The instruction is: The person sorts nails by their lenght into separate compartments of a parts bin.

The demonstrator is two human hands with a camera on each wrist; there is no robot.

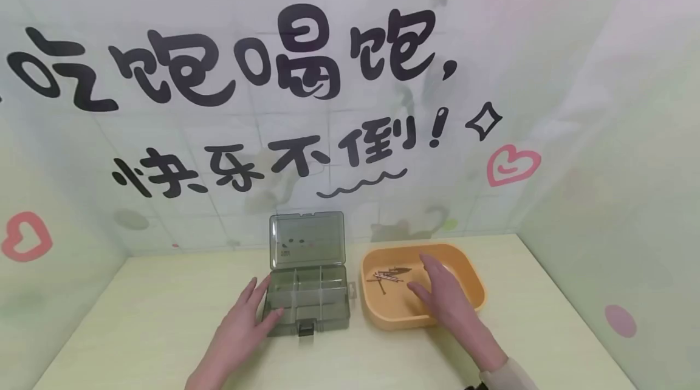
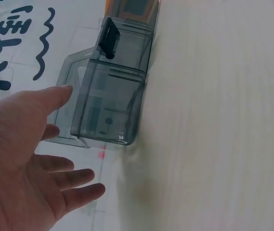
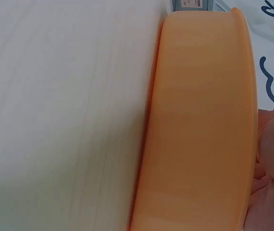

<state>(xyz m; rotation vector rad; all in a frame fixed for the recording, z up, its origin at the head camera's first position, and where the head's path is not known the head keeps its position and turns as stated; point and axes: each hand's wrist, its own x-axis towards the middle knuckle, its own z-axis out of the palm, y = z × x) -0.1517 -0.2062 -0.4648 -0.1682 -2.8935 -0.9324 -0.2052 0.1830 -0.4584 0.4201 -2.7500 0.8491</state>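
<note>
The tray point(image 1: 399, 305) is orange — the box point(image 1: 308, 299) grey (faintly greenish).

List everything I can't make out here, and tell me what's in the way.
- Head view: the exact number and type of thin metal pieces; too small, and they overlap.
- Head view: part of the inside of the orange tray; the right hand covers it.
- Head view: the small marks seen on or through the lid; too small to read.
- Right wrist view: the tray's contents; its outer wall hides them.
</note>
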